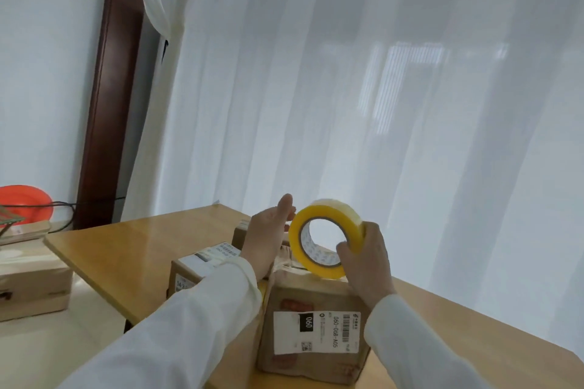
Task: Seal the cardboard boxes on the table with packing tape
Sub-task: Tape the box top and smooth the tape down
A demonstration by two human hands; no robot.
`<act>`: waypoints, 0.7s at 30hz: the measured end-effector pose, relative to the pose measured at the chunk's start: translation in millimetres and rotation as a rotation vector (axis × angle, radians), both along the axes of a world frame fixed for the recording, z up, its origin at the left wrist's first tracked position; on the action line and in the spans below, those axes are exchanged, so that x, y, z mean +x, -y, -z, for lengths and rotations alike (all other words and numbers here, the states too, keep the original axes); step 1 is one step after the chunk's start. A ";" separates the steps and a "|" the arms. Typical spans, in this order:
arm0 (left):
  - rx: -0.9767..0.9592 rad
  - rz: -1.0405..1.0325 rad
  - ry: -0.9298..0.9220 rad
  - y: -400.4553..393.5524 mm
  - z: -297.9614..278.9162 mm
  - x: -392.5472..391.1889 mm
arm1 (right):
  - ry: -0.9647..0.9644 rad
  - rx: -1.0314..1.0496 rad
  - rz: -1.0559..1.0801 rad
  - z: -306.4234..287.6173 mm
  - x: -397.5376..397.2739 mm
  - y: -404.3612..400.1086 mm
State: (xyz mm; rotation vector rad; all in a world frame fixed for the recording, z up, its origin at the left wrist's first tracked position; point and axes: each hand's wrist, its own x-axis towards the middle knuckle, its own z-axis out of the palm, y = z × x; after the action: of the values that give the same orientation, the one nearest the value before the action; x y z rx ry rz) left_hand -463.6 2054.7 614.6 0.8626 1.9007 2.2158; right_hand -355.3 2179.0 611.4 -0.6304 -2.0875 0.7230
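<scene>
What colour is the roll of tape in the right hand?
Yellow, with a white printed core; the head view shows the tape roll held by the right hand.

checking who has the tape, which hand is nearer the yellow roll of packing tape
Right. The right hand grips the yellow roll of packing tape at its right rim. The left hand is open just left of the roll, its fingertips close to the rim.

Three boxes on table (132, 240), nearest box (313, 328) front, second box (202, 265) left, third box (241, 235) behind
</scene>
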 end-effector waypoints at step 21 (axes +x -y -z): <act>-0.664 -0.042 -0.272 26.6 -47.7 0.3 | 0.148 0.405 -0.003 -0.8 3.6 24.3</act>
State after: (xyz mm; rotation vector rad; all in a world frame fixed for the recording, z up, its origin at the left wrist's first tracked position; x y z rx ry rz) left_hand -463.3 2028.1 662.2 1.0207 2.5512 1.3523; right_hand -351.7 2154.8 612.2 -0.4625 -2.2831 0.2442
